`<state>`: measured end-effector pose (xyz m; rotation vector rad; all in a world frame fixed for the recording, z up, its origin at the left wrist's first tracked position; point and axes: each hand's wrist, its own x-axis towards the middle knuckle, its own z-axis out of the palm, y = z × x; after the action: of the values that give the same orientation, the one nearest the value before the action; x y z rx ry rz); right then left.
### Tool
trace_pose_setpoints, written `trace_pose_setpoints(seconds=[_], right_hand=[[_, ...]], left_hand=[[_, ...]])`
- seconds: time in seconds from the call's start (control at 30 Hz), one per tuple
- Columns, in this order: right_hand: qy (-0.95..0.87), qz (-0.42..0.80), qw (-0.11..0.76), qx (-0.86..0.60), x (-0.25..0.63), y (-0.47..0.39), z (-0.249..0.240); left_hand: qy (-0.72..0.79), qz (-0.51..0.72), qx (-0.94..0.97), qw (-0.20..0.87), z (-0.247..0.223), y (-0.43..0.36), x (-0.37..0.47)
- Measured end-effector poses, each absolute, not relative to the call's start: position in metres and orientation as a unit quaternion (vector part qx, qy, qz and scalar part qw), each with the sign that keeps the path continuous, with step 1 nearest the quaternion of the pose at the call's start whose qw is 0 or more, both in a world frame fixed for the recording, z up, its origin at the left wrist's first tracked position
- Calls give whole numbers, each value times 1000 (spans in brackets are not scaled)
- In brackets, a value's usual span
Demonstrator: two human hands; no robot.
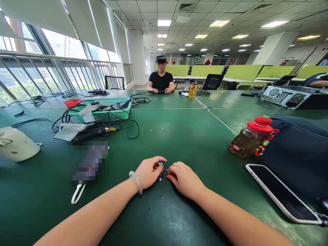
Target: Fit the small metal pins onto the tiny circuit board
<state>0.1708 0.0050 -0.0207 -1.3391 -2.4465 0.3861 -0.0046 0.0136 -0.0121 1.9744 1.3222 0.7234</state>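
Close to the middle of the green table (164, 140), my left hand (149, 172) pinches a small metallic part (160, 163) between thumb and fingers. Its exact kind is too small to make out. A tiny pale piece (160, 177) shows just below the left thumb. My right hand (183, 177) is closed a short gap to the right, fingertips pressed together. A sliver of something thin shows at those fingertips, too small to name. A pale bangle circles my left wrist.
Left stand a teal basket (110, 117) with cables and gloves, a phone (91, 162) and a white pot-like container (17, 143). Right are a red-lidded bottle (247, 140), a dark bag (297, 150), a phone (282, 193) and a computer case (284, 96). A person (161, 80) sits opposite.
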Motion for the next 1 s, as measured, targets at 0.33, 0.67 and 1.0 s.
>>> trace_pose_setpoints(seconds=[0.33, 0.67, 1.0], right_hand=[[-856, 136, 172, -468, 169, 4, -23], [-850, 142, 191, -469, 169, 6, -25], [-844, 151, 193, -476, 169, 6, -27]], left_hand=[[502, 277, 754, 320, -15, 14, -5], [497, 274, 767, 299, -15, 13, -6], [498, 282, 767, 289, -18, 13, -6]])
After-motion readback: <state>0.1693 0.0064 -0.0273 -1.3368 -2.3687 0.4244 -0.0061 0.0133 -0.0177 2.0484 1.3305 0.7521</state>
